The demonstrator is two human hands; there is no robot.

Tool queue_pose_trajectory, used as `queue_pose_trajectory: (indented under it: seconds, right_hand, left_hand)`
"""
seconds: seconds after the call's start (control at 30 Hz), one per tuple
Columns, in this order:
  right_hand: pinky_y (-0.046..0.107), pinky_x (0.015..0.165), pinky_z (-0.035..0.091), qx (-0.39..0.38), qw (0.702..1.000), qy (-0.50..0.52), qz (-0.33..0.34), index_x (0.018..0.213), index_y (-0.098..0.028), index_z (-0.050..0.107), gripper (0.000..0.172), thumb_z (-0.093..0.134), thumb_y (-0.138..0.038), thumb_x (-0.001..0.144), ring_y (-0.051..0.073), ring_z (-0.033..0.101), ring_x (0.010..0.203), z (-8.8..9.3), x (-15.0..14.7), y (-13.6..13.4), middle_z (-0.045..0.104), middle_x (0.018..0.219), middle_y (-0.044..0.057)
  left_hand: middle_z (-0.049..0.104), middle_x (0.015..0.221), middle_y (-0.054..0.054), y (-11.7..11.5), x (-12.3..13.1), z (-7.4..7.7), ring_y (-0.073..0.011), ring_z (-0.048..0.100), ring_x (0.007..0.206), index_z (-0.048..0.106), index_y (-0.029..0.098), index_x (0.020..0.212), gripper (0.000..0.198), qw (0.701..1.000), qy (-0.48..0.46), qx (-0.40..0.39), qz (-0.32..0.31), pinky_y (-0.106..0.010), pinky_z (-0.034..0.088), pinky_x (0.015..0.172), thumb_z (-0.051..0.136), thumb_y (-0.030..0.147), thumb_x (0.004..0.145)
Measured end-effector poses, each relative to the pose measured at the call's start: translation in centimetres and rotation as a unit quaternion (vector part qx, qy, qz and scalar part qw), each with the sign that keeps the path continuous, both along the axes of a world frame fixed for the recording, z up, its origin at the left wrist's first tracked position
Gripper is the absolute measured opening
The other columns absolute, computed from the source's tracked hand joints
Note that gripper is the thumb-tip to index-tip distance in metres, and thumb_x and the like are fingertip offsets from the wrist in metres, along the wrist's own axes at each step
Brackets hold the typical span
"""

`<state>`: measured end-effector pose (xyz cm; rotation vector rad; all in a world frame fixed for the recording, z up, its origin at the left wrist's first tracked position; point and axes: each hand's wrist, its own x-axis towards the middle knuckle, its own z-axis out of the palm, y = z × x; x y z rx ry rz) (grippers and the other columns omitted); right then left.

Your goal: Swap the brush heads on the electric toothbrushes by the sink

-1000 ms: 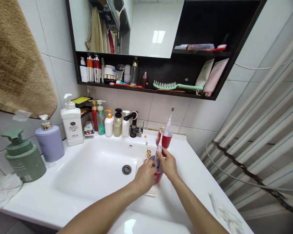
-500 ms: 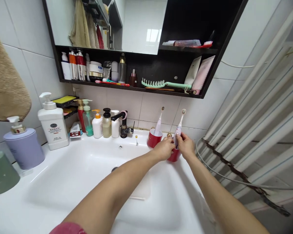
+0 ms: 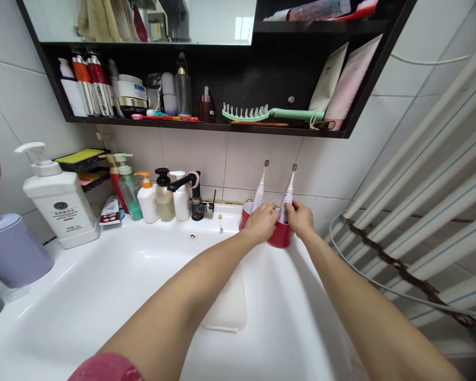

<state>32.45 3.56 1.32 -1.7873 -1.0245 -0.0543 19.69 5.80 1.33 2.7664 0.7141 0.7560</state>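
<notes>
My right hand [image 3: 300, 218] is closed around the handle of a pale electric toothbrush [image 3: 287, 198], which stands upright with its lower end in the right-hand red cup [image 3: 281, 236]. At the left side of this cup, my left hand [image 3: 262, 222] has its fingers curled at the rim; the thumb side is partly hidden. A second pale electric toothbrush [image 3: 258, 193] leans in the left-hand red cup [image 3: 245, 216], mostly hidden behind my left hand. Both cups sit on the sink's back right corner.
A black faucet [image 3: 197, 196] rises behind the white sink [image 3: 122, 286]. Several pump bottles [image 3: 148, 198] line the back ledge. Overhead hangs a dark mirror cabinet [image 3: 241, 79] holding a green hairbrush [image 3: 262, 114]. White pipes [image 3: 428, 185] and a grey cable run along the right.
The view has moved closer and tilted down. My right hand still holds the toothbrush at the cup. The left hand's fingers have straightened a little and sit higher on the rim.
</notes>
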Motion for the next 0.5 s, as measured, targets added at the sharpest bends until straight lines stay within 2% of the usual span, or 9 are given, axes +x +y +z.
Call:
queue_pose_trajectory:
  seconds: [0.1,0.17,0.23,0.3,0.37,0.5]
  right_hand:
    - [0.028,0.058,0.037,-0.016,1.000,0.018,0.011,0.090,-0.014,0.055,0.036,0.040,-0.032,0.062,0.017,0.051,0.064,0.4,0.0,-0.1,0.059,0.074,0.008]
    - [0.031,0.063,0.036,-0.007,1.000,0.009,-0.019,0.093,-0.012,0.053,0.039,0.041,-0.031,0.061,0.018,0.051,0.069,1.2,-0.7,-0.8,0.058,0.078,0.010]
    - [0.032,0.069,0.034,0.039,0.997,-0.029,-0.054,0.096,-0.010,0.051,0.040,0.040,-0.029,0.062,0.019,0.049,0.076,2.0,-2.2,-1.7,0.055,0.085,0.012]
    - [0.031,0.072,0.033,0.097,0.992,-0.064,-0.038,0.097,-0.010,0.049,0.040,0.038,-0.030,0.063,0.018,0.048,0.079,2.3,-4.3,-2.7,0.054,0.089,0.013]
    - [0.030,0.070,0.035,0.118,0.992,-0.040,0.023,0.097,-0.012,0.049,0.041,0.040,-0.033,0.063,0.017,0.049,0.076,1.9,-6.8,-3.4,0.054,0.087,0.011]
    - [0.030,0.063,0.038,0.056,0.987,0.119,0.090,0.094,-0.012,0.051,0.046,0.049,-0.037,0.055,0.017,0.052,0.067,-0.7,-10.9,-4.4,0.058,0.077,0.009]
  left_hand:
    - [0.036,0.107,-0.006,0.8,-1.6,0.1,-0.0188,0.028,0.102,0.046,0.015,0.091,0.028,0.999,0.000,-0.007,0.053,-0.033,0.022,0.087,0.043,0.013,0.064]
    - [0.039,0.104,-0.006,1.0,-2.5,0.2,-0.0185,0.031,0.100,0.050,0.014,0.083,0.021,0.998,0.008,-0.012,0.066,-0.030,0.024,0.086,0.043,0.012,0.063]
    - [0.041,0.104,-0.005,0.6,-3.4,0.2,-0.0184,0.033,0.098,0.053,0.014,0.077,0.017,0.998,0.013,-0.014,0.064,-0.028,0.027,0.083,0.042,0.012,0.063]
    - [0.041,0.105,-0.004,-0.5,-4.4,-0.1,-0.0186,0.033,0.099,0.053,0.015,0.075,0.016,0.998,0.014,-0.012,0.058,-0.028,0.027,0.082,0.043,0.013,0.063]
    - [0.041,0.106,-0.004,-2.2,-5.8,-0.8,-0.0187,0.032,0.099,0.053,0.016,0.076,0.016,0.999,0.015,-0.008,0.051,-0.029,0.027,0.083,0.044,0.015,0.063]
    - [0.043,0.103,-0.005,-6.3,-9.3,-2.9,-0.0193,0.035,0.096,0.054,0.016,0.078,0.017,0.998,0.030,-0.009,0.048,-0.030,0.030,0.079,0.045,0.016,0.063]
